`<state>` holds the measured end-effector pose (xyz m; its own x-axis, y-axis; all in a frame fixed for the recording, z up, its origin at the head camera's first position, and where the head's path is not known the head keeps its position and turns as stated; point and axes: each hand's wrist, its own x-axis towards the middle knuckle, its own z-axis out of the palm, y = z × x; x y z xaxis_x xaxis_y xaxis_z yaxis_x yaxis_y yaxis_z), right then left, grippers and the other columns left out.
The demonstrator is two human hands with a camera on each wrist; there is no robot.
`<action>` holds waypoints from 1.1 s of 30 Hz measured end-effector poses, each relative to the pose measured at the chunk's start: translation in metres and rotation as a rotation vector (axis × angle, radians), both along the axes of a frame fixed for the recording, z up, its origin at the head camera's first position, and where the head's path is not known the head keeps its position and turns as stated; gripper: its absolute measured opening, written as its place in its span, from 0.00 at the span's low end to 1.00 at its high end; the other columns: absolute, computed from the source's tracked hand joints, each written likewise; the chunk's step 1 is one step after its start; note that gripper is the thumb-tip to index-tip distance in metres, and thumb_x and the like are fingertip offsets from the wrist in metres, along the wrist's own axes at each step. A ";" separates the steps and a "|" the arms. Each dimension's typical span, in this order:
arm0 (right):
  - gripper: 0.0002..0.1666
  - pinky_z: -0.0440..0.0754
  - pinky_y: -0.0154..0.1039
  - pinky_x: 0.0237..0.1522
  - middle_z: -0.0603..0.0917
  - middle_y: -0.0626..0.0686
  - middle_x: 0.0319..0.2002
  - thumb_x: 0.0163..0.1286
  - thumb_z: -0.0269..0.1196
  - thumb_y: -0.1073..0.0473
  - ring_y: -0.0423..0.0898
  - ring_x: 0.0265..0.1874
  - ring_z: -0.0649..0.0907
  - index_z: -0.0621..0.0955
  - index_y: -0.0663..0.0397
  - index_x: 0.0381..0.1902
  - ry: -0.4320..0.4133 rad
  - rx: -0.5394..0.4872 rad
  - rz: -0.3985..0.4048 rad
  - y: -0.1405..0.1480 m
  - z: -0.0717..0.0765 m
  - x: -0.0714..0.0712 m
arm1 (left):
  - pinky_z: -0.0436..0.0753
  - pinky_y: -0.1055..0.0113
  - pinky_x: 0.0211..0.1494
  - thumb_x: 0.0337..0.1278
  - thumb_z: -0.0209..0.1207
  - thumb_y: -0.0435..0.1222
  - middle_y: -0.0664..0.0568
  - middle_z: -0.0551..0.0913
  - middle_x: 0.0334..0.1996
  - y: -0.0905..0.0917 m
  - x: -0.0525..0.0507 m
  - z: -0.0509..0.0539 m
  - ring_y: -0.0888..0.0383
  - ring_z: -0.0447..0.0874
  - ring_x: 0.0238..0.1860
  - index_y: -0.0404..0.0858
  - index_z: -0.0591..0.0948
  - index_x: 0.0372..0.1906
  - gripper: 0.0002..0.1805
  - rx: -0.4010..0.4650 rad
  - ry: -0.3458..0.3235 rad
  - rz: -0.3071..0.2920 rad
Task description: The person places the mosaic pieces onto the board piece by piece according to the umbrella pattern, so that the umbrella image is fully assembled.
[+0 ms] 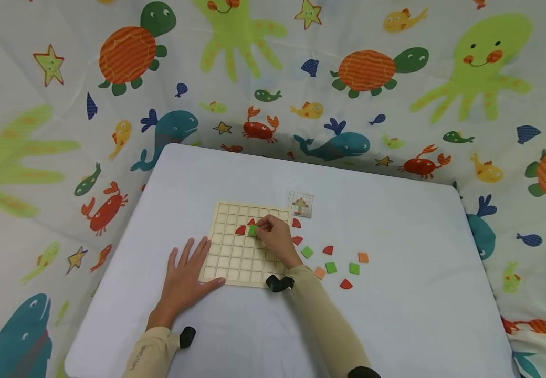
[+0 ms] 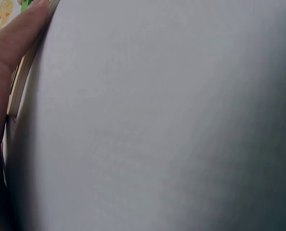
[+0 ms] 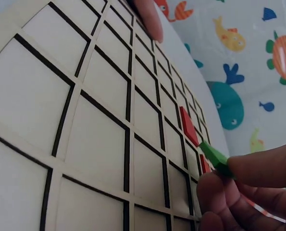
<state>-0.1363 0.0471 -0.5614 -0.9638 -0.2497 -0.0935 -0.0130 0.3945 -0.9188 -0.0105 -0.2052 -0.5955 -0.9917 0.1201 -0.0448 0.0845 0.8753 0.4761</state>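
A wooden grid board (image 1: pixel 235 262) lies on the white table, with a red quarter-round piece (image 1: pixel 240 230) and another red piece (image 1: pixel 252 221) in its upper cells. The right hand (image 1: pixel 275 236) pinches a green square (image 1: pixel 252 230) between thumb and fingertips just below and beside those red pieces. In the right wrist view the green square (image 3: pixel 215 158) is tilted, close to the red piece (image 3: pixel 189 126). Spread flat, the left hand (image 1: pixel 185 278) rests at the board's left edge, its thumb along the lower left corner; the left wrist view shows one finger (image 2: pixel 18 38) against the board's side.
A small clear-looking card with a printed pattern (image 1: pixel 301 204) lies behind the board's right corner. Right of the board are scattered several red pieces (image 1: pixel 328 250), green squares (image 1: pixel 354 269) and orange squares (image 1: pixel 363 258). A patterned curtain (image 1: pixel 263 94) hangs behind the table.
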 end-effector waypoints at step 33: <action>0.03 0.75 0.37 0.30 0.82 0.51 0.28 0.71 0.66 0.71 0.43 0.25 0.76 0.84 0.63 0.41 0.196 0.219 -0.011 -0.024 0.003 -0.001 | 0.32 0.37 0.82 0.58 0.68 0.67 0.44 0.57 0.85 -0.006 -0.004 0.011 0.41 0.40 0.85 0.38 0.58 0.86 0.61 -0.019 0.024 -0.016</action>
<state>-0.1372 0.0231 -0.5582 -0.9713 -0.2337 0.0441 -0.1765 0.5843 -0.7921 -0.0141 -0.2115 -0.5847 -0.9905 0.1358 -0.0231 0.1103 0.8824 0.4574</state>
